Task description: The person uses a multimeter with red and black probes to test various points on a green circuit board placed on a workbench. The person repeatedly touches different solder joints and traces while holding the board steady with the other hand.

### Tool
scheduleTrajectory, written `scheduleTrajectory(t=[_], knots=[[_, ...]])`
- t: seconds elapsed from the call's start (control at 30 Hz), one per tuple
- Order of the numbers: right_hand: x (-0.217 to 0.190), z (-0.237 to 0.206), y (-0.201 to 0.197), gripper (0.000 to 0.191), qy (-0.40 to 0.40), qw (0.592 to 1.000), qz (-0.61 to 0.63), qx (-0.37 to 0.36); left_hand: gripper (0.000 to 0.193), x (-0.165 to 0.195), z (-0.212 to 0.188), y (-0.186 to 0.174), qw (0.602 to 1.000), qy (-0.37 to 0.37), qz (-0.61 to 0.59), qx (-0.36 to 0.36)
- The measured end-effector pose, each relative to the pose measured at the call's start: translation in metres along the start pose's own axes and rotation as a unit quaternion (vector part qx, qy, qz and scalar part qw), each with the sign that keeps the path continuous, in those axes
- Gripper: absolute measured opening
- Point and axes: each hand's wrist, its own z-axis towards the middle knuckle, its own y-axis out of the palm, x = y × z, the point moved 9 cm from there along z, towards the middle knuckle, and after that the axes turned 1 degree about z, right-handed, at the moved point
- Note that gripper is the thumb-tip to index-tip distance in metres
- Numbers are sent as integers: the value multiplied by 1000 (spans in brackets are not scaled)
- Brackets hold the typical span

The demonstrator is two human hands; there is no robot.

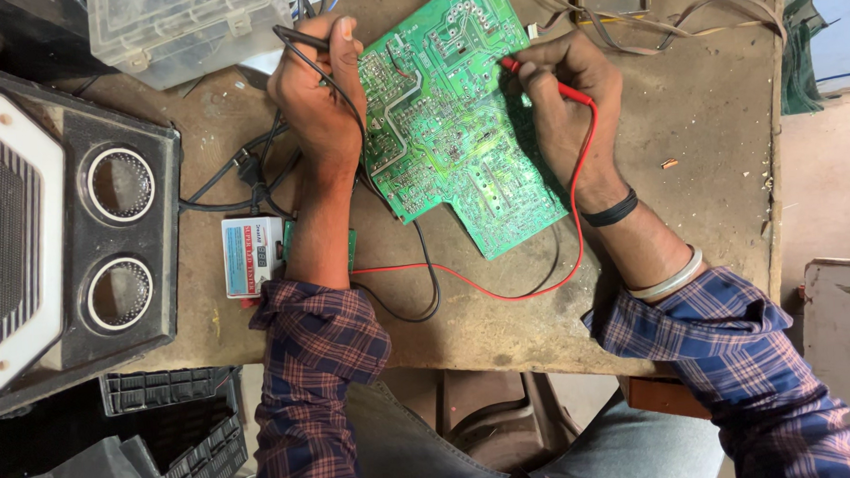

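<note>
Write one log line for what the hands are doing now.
left hand: holds black probe | right hand: holds red probe on green circuit board

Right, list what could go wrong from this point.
1. The red probe in the right hand sits among dense solder joints on the green circuit board; a slip might bridge two.
2. The red lead and black lead loop loosely under the forearms; a snag could jerk the probes.
3. The left hand rests against the board's edge and could shift it.

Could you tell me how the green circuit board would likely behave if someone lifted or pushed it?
The green circuit board looks thin and flat, so probably stiff and light. Lying flat on the worn table, it would likely slide, not tip. Its exposed solder side suggests fragility.
</note>
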Motion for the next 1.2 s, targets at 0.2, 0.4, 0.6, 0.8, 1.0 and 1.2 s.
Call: scheduleTrajectory(t=[0.2, 0.4, 0.6, 0.8, 1.0, 1.2], knots=[[1, 2, -5, 7, -3, 1000, 18, 22, 15, -2, 0, 0, 1000, -21, -6, -3], [8, 6, -12, 11, 13, 999, 29, 39, 15, 0, 1, -1, 1000, -12, 4, -4], [17, 7, -15, 13, 42, 997, 46, 40, 15, 0, 1, 1, 1000, -1, -5, -3], [18, 8, -16, 14, 39, 998, 26, 40, 15, -1, 0, 0, 1000, -3, 0, 0], [21, 9, -17, 15, 58, 997, 32, 34, 15, 0, 0, 0, 1000, -1, 10, -4], [22, 9, -17, 16, 68, 996, 42, 37, 14, -3, -1, 1, 999, -26, 19, -2]])
